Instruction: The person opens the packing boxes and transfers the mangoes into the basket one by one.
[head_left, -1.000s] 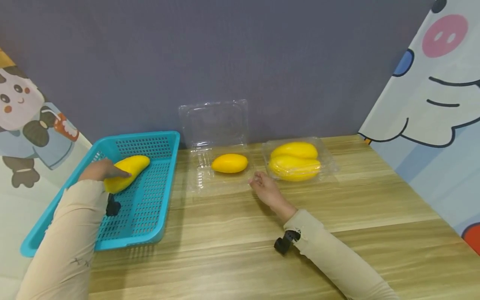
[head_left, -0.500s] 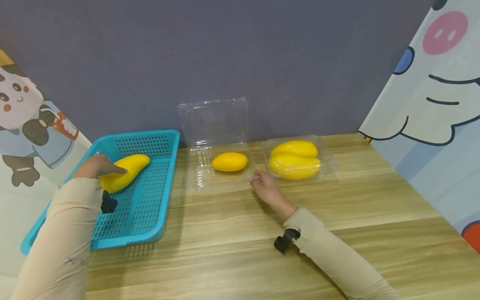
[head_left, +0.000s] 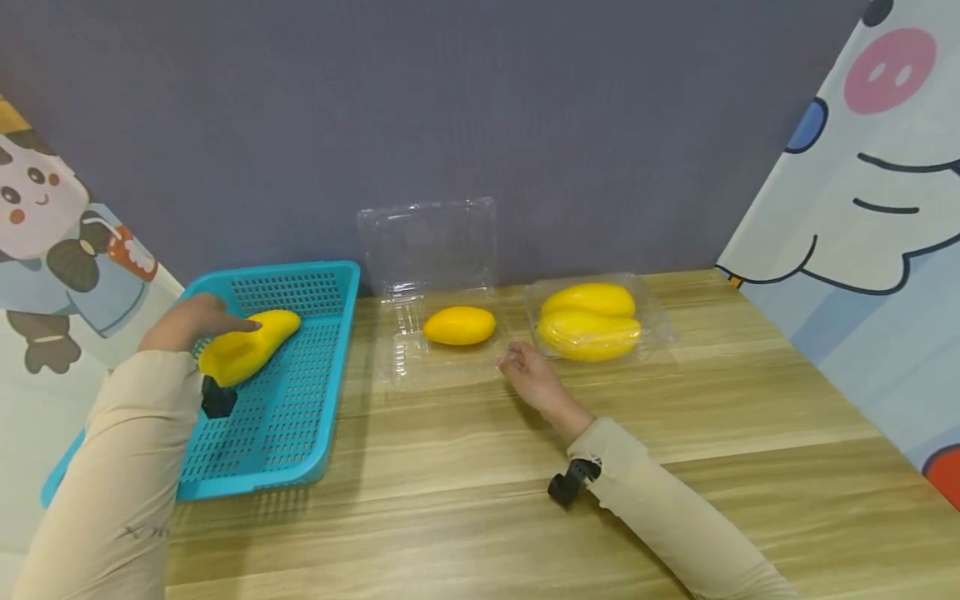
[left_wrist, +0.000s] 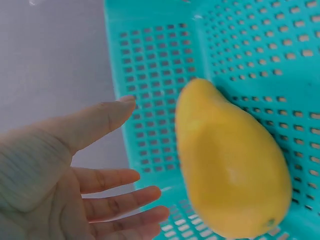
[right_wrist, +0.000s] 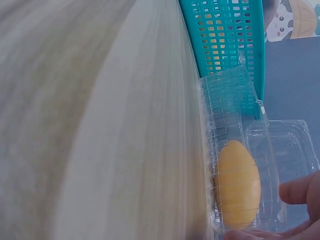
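In the blue-green basket (head_left: pixel 300 433) lies a papaya-shaped yellow fruit (head_left: pixel 247 354), narrow at its far end. My left hand (head_left: pixel 187 321) is over the fruit's left side in the head view. In the left wrist view its thumb and fingers are spread, a gap away from the papaya (left_wrist: pixel 230 165). My right hand (head_left: pixel 534 379) pinches the near right edge of an open clear plastic clamshell box (head_left: pixel 397 358). One smaller yellow mango (head_left: pixel 459 326) sits in that box. The right wrist view shows the right thumb (right_wrist: pixel 295 192) beside the box wall, near the mango (right_wrist: pixel 237 185).
To the right, a second clear box (head_left: pixel 656 333) holds two yellow fruits (head_left: pixel 588 321). The open box's raised lid (head_left: pixel 427 242) stands against the grey back wall (head_left: pixel 480 125). Cartoon panels flank the wooden table (head_left: pixel 450 517).
My left hand has shifted slightly up and to the left, its fingers lifting off the papaya, which moved a little to the left in the basket. The right hand stays put.
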